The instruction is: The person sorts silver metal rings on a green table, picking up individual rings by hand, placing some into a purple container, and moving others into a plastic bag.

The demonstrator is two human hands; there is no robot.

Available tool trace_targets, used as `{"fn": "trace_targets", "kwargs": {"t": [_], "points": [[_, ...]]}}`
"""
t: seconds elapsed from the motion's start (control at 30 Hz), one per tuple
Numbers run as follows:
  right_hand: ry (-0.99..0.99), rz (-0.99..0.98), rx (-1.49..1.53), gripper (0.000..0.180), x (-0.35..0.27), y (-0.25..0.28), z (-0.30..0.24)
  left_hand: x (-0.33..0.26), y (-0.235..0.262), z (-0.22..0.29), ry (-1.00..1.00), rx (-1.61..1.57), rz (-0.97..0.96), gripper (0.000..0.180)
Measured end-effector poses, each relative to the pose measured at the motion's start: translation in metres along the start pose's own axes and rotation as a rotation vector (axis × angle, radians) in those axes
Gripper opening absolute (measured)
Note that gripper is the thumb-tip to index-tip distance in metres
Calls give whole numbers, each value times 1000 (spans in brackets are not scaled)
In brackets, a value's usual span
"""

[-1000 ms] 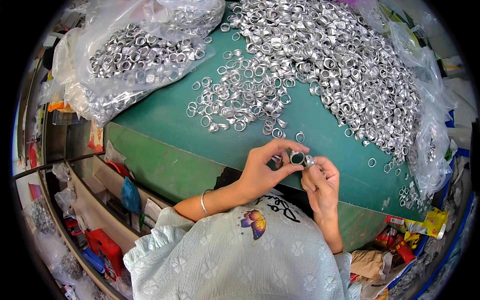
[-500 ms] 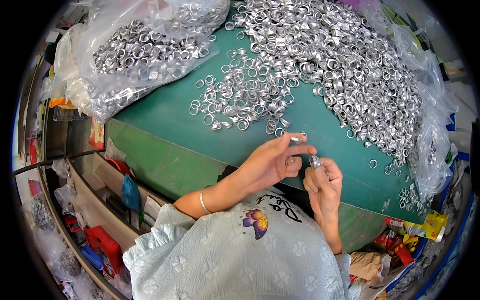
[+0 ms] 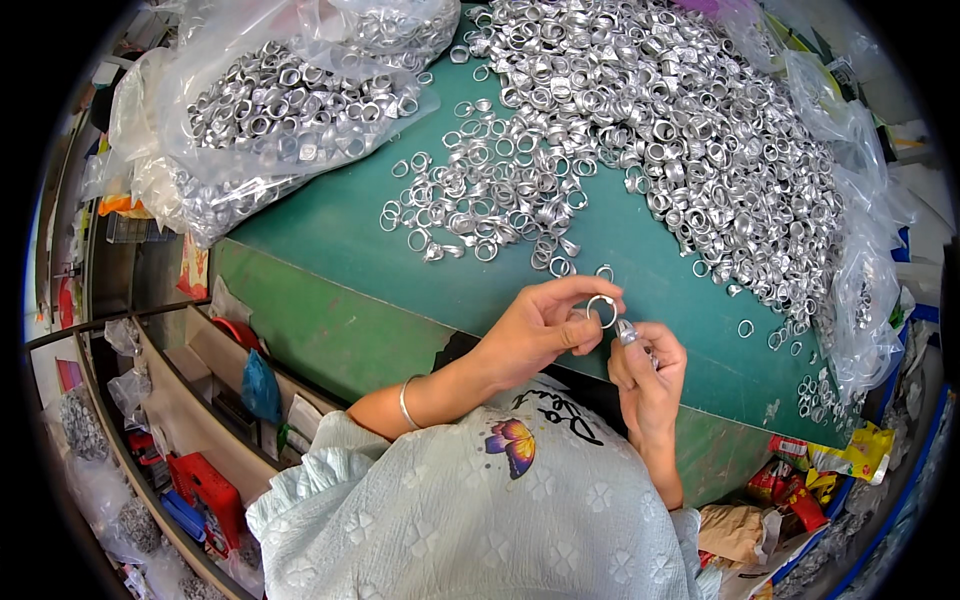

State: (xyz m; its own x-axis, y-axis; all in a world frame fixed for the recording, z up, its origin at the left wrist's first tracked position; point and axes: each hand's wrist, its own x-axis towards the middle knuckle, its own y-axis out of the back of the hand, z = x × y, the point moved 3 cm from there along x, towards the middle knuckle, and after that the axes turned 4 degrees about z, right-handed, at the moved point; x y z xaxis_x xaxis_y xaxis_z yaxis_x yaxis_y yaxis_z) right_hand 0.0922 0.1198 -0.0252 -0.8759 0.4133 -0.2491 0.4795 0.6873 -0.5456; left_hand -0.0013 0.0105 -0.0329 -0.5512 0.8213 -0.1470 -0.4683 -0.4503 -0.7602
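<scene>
Holding a thin ring [image 3: 613,303] in left grip [image 3: 535,325], thumb and index drawn to a narrow pinch on the band, opening facing the camera. Holding a second ring [image 3: 626,330] in right grip [image 3: 648,370], fingertips closed on it, just beside the first; more silver tucked deeper in, can't tell what. Both over counter [image 3: 400,285], near its front edge.

To handle well: pinch by band only, leave opening unblocked, turn with fingertips, press lightly. Avoid knocking the two together. Don't squeeze the tucked silver loose. Probable drop risk at front edge; better to work slightly farther in.

Best open room: bare green strip between small ring pile [image 3: 500,190] and main heap [image 3: 650,130], running down toward right grip. Mind loose ring [image 3: 606,268] just beyond left fingertips. Avoid clear bag [image 3: 300,165] far left, plastic sheet [image 3: 850,200] far right.
</scene>
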Motion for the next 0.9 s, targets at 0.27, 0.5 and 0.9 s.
{"fn": "trace_targets", "kwargs": {"t": [0.27, 0.5, 0.9], "points": [[42, 12, -136, 8, -2, -4, -3, -1, 1, 10, -155, 111, 127, 18], [90, 42, -298, 8, -3, -3, -3, -7, -6, 13, -199, 393, 186, 16], [254, 65, -540, 8, 4, -5, -8, -7, -1, 10, 61, 284, 126, 27]]}}
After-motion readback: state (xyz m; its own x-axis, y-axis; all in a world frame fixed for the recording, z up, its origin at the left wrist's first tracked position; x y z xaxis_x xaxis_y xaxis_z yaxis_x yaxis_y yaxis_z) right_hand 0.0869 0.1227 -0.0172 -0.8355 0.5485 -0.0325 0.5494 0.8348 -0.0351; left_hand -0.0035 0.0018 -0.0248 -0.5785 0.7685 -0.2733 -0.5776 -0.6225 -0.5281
